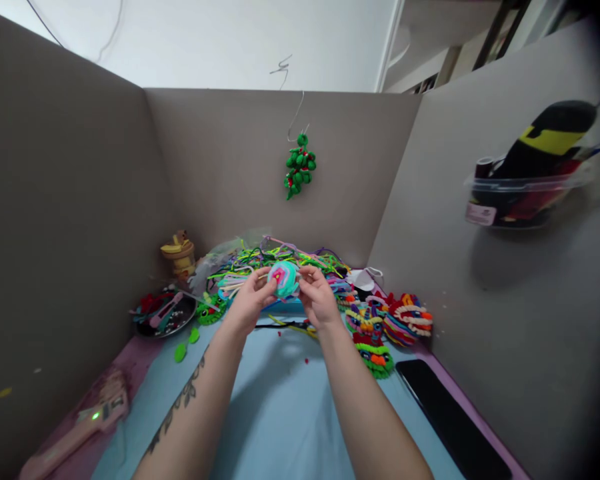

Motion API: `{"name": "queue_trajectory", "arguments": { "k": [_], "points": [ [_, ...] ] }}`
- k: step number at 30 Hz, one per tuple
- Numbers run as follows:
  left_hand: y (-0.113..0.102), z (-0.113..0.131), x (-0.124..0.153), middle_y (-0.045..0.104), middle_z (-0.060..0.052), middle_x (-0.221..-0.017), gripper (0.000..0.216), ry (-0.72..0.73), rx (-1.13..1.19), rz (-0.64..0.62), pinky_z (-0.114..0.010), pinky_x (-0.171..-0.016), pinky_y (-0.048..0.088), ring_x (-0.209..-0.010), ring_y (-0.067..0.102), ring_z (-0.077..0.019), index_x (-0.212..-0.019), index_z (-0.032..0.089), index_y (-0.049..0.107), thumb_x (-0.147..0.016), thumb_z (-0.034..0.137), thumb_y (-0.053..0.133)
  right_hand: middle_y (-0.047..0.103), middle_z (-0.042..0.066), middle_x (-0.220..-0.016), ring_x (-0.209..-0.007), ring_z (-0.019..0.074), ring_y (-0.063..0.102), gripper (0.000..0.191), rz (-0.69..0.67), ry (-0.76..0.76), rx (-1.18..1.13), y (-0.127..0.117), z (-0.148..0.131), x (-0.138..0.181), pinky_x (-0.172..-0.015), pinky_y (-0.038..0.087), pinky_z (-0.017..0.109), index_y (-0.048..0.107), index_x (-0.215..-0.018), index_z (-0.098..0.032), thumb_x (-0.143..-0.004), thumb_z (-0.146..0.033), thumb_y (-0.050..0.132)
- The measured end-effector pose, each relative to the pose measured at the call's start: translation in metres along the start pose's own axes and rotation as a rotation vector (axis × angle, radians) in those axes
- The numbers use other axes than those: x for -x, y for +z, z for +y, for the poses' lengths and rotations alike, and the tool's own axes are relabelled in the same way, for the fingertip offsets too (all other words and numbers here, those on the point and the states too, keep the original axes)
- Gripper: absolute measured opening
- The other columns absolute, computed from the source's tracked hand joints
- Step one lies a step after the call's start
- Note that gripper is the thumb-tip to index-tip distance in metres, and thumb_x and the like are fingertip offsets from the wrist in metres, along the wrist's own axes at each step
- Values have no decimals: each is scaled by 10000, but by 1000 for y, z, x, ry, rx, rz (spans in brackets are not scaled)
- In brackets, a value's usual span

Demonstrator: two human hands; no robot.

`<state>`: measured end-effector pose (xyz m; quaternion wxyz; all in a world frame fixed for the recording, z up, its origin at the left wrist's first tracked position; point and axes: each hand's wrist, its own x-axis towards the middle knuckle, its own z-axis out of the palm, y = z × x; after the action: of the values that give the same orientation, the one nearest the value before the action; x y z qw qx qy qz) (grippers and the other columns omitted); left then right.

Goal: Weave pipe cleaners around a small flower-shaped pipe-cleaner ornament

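My left hand (250,303) and my right hand (319,299) are raised together over the light blue mat (280,413), both pinching a small round pipe-cleaner piece (283,278) in teal, green and pink. The fingers of both hands close on its sides. Just behind it lies a tangled heap of coloured pipe cleaners (275,260). Several finished fuzzy pipe-cleaner faces (387,327) lie to the right of my right hand.
Grey partition walls enclose the desk on three sides. A green pipe-cleaner cluster (299,167) hangs from a hook on the back wall. A dark dish of bits (163,313), a yellow figure (179,253), a pink glue gun (80,427), a black phone (450,420) and a wall-mounted clear bin (525,193) surround the mat.
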<state>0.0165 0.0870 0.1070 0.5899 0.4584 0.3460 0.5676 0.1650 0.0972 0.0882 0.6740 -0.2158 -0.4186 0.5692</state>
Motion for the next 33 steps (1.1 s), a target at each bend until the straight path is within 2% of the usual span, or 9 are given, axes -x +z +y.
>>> {"name": "queue_trajectory", "arguments": {
  "k": [2,5,8,12,16,18,21,27,33],
  "points": [
    [-1,2,2,637,-56,-982,523,38,-17,-5,-210,-606,478,-772,614,-136,-1051,196,576,-594,306,804,551,-70,-668,-560,94,490,279,63,-19,21,-1,2,-2,-516,375,198,532,-810,-246,-623,-261,740],
    [-2,4,3,622,-41,-952,567,14,42,-70,-215,-603,482,-757,610,-136,-1077,201,559,-575,245,817,533,-78,-632,-537,91,466,297,102,-39,38,0,4,-4,-512,365,198,500,-753,-236,-608,-279,755],
    [-3,6,3,612,-32,-968,587,26,108,-104,-232,-640,490,-778,608,-137,-1115,218,527,-597,214,804,550,-56,-655,-564,97,470,229,48,-45,67,2,4,-2,-546,375,216,570,-759,-218,-636,-322,733],
    [-4,7,3,615,-40,-988,651,109,80,-91,-229,-687,475,-798,595,-130,-1169,207,496,-595,170,802,598,-12,-732,-650,128,500,171,-49,-119,217,4,4,1,-637,397,259,631,-717,-198,-723,-367,661],
    [-2,7,4,620,-38,-987,583,127,56,-98,-222,-716,454,-803,589,-123,-1110,182,526,-595,174,800,615,15,-860,-793,161,536,181,-6,-200,326,6,5,1,-740,412,279,610,-651,-190,-729,-346,657],
    [1,7,5,626,-31,-943,527,123,37,-83,-222,-709,447,-775,588,-119,-1060,169,538,-602,193,798,614,22,-911,-849,170,546,141,22,-212,323,6,5,1,-784,415,288,628,-713,-195,-719,-329,669],
    [5,5,6,629,-19,-884,476,139,44,-52,-227,-706,443,-748,584,-117,-1008,161,537,-611,215,794,607,18,-946,-871,169,557,155,-5,-203,261,7,6,2,-811,423,294,628,-799,-208,-691,-294,699],
    [11,5,9,629,-2,-832,453,152,116,-37,-234,-691,444,-716,584,-115,-951,166,521,-598,227,798,602,8,-966,-901,163,567,175,-9,-230,174,10,7,4,-823,432,285,583,-730,-203,-646,-218,735],
    [11,0,8,628,-12,-873,461,188,27,-31,-236,-719,434,-741,579,-113,-998,167,510,-632,244,778,624,31,-1004,-909,177,588,158,60,-221,182,9,11,3,-850,438,326,617,-776,-199,-665,-237,723]
  ]
}}
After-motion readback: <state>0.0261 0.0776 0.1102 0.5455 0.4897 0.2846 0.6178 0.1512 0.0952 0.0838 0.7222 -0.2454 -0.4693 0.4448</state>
